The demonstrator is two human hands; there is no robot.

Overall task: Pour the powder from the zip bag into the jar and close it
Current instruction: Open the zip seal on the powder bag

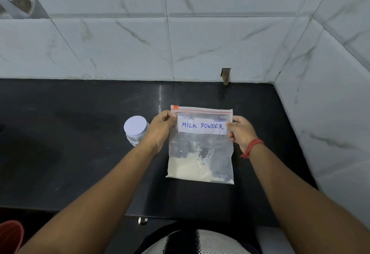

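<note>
A clear zip bag [201, 149] with a red zip strip and a white label reading "MILK POWDER" is held upright over the black counter [80, 153]. White powder fills its lower part, mostly on the left side. The zip strip looks sealed. My left hand [161, 128] pinches the bag's upper left edge and my right hand [241, 131] pinches the upper right edge. A clear jar [136, 131] with a white lid on top stands on the counter just left of my left hand, partly hidden by it.
A marble-tiled back wall [180, 43] and a side wall [330, 93] on the right form a corner close to the bag. A red object [10, 235] shows at the lower left below the counter's front edge. A metal handle [142, 220] sits under the front edge.
</note>
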